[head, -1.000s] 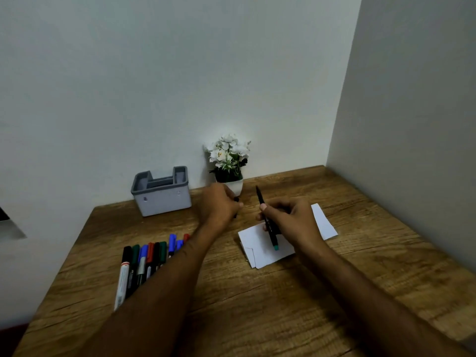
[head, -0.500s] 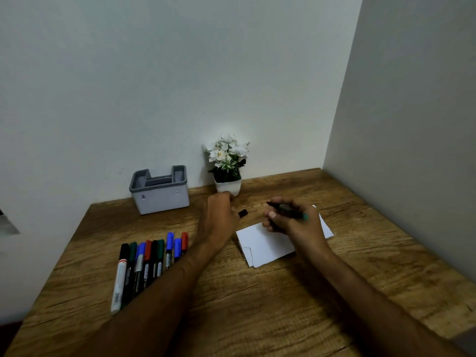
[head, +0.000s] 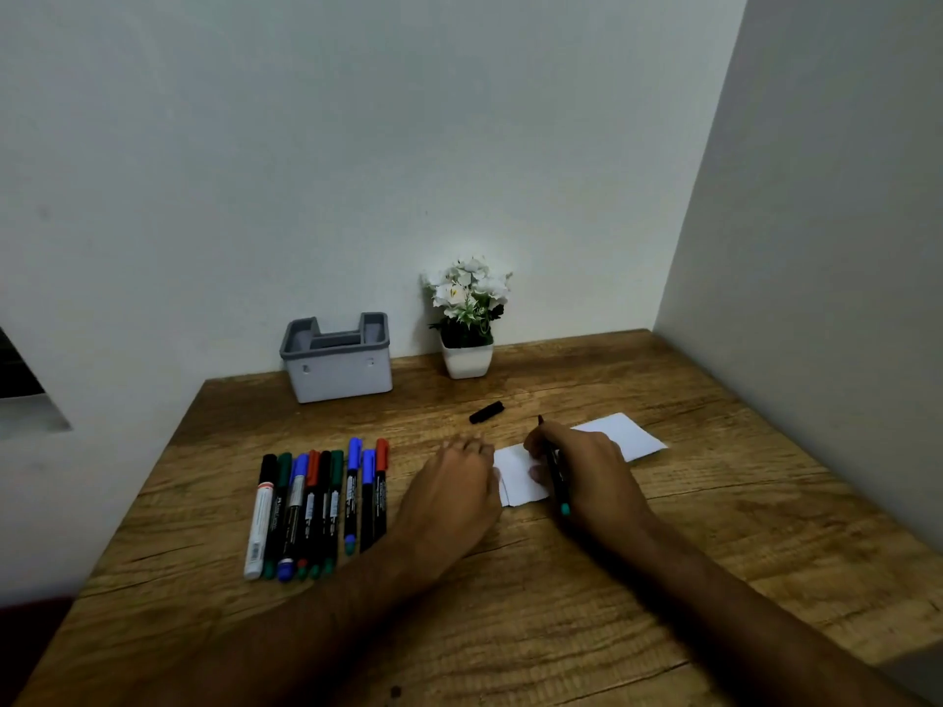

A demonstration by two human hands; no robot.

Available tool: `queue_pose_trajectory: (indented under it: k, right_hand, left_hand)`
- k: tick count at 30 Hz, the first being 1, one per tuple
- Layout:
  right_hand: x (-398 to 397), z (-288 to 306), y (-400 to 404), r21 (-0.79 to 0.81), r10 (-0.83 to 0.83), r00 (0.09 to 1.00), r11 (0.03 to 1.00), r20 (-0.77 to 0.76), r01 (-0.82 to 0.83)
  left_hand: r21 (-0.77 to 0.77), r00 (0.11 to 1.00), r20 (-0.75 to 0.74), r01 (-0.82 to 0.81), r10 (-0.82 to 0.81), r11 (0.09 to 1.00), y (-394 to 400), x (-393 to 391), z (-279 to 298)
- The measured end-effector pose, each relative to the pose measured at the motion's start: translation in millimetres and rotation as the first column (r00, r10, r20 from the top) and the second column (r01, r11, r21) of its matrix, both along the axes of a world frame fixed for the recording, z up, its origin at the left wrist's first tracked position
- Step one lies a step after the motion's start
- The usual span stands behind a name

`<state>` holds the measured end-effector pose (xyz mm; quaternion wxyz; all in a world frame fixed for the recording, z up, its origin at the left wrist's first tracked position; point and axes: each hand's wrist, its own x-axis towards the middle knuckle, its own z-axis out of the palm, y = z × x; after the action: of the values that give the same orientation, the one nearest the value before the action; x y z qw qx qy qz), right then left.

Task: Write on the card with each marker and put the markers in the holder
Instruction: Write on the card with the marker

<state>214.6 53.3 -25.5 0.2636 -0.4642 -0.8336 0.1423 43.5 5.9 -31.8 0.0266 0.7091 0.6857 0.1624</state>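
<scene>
A small white pot of white flowers stands on the wooden tabletop, close against the pale back wall.

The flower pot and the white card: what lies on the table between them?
In the head view, only a black marker cap lies between the flower pot and the white card; otherwise bare wood.

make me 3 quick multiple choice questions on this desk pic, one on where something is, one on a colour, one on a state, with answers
1. Where does the loose black cap lie?
A. in the holder
B. on the desk between plant pot and card
C. among the marker row

2. What colour is the end plug of the marker in the right hand?
A. teal green
B. red
C. white

3. The grey holder is:
A. tipped over
B. full of markers
C. upright, no markers showing

Answers: 1 B, it sits on bare wood beyond the card. 2 A, the plug shows teal. 3 C, nothing pokes above its rim.
</scene>
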Motion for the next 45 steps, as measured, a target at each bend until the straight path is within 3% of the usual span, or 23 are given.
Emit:
queue_pose_trajectory:
  k: [7, 10, 14, 16, 18, 30, 37, 45]
  right_hand:
    - [22, 0, 17, -0.008, 0.095, 0.993, 0.995, -0.07, -0.096]
    - [19, 1, 20, -0.077, 0.03, 0.964, 0.996, -0.264, -0.052]
    - [6, 11, 14, -0.296, -0.121, 0.703, 0.946, -0.701, -0.133]
    - [-3, 15, 9, -0.364, -0.186, 0.602, 0.912, -0.777, -0.188]
    - [-12, 12, 7, -0.391, -0.208, 0.577, 0.896, -0.79, -0.213]
    - [-20, -4, 8, -0.489, -0.265, 0.709, 0.863, -0.653, -0.127]
    - [-19, -5, 13, -0.355, -0.152, 0.87, 0.935, -0.469, -0.027]
    - [-21, -4, 12, -0.306, -0.135, 0.905, 0.952, -0.403, 0.006]
  left_hand:
    - [-0.038, 0.999, 0.011, -0.033, 0.034, 0.999, -12, 13, -2]
    - [-0.059, 0.998, 0.004, -0.06, 0.06, 0.996, -11, 18, -2]
    - [-0.051, 0.997, 0.011, -0.07, 0.071, 0.996, -10, 20, -5]
    - [-0.049, 0.997, 0.018, -0.069, 0.069, 0.996, -10, 19, -8]
    - [-0.044, 0.998, 0.015, -0.06, 0.06, 0.997, -9, 18, -10]
    - [-0.117, 0.992, -0.117, -0.067, 0.054, 0.991, -11, 11, -18]
    - [-0.143, 0.994, -0.104, -0.052, 0.037, 0.988, -10, 10, -16]
    - [-0.163, 0.994, -0.099, -0.054, 0.038, 0.985, -10, 10, -15]
